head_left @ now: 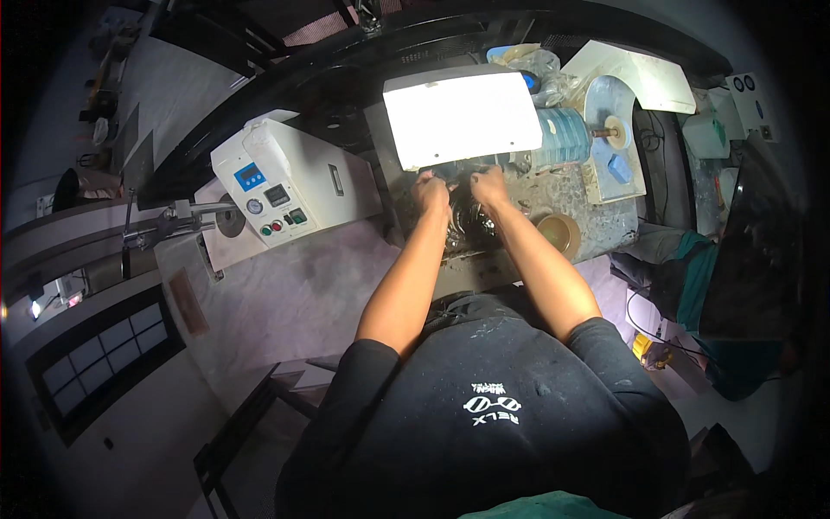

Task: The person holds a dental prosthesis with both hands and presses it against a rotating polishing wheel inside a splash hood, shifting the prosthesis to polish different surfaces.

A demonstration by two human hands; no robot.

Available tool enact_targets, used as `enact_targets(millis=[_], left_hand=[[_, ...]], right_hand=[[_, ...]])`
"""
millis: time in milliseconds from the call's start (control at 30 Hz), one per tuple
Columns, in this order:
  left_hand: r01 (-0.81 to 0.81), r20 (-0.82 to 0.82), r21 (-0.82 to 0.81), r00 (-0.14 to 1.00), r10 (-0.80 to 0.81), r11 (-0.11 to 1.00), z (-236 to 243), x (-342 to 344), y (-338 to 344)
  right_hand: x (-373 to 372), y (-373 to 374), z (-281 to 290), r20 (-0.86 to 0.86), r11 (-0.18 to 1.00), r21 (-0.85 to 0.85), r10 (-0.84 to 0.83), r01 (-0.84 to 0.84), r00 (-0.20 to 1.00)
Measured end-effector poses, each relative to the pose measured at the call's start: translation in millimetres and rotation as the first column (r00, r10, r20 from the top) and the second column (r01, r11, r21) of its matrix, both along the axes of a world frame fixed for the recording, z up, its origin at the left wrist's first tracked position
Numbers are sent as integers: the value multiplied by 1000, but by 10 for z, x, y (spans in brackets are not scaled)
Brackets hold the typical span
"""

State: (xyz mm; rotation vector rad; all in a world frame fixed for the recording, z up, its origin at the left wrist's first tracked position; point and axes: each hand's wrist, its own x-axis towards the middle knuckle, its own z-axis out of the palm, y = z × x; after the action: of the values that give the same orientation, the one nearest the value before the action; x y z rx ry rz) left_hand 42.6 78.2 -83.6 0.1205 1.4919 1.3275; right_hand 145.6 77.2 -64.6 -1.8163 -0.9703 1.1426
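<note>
Both my forearms reach forward to the work spot below a bright white machine cover (462, 117). My left hand (430, 192) and my right hand (490, 187) are a short way apart, with fingers curled in. A dark thing lies between them at the lower edge of the cover; its kind is too dim to make out. Closer to my body, a dark, wet-looking shiny surface (467, 227) shows between my forearms. To the right of my right forearm sits a round brownish bowl (558, 233). My fingertips are partly hidden in shadow.
A clear bluish water jug (560, 138) lies right of the cover. Beyond it stands a white machine housing (635, 78) with a round wheel (614, 131) on a spindle. At left is a white control box (294, 177) with gauge and buttons. Someone in green (692, 285) is at far right.
</note>
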Motion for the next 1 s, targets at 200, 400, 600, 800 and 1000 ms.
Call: enact_targets(millis=[200, 400, 600, 800, 1000], left_hand=[[4, 3, -109, 1000, -3, 994, -12, 110, 62], [100, 140, -27, 986, -95, 995, -274, -17, -107], [146, 296, 55, 942, -156, 988, -166, -50, -144], [102, 249, -71, 965, -81, 992, 33, 19, -124], [65, 150, -69, 987, -54, 995, -179, -18, -98]], right_hand=[[139, 1, -191, 198, 987, 135, 59, -86, 979], [29, -151, 132, 320, 953, 138, 216, -271, 922], [9, -156, 220, 308, 952, 149, 211, -266, 928], [7, -175, 149, 364, 957, 173, 156, -232, 918], [9, -99, 9, 210, 967, 103, 206, -231, 956]])
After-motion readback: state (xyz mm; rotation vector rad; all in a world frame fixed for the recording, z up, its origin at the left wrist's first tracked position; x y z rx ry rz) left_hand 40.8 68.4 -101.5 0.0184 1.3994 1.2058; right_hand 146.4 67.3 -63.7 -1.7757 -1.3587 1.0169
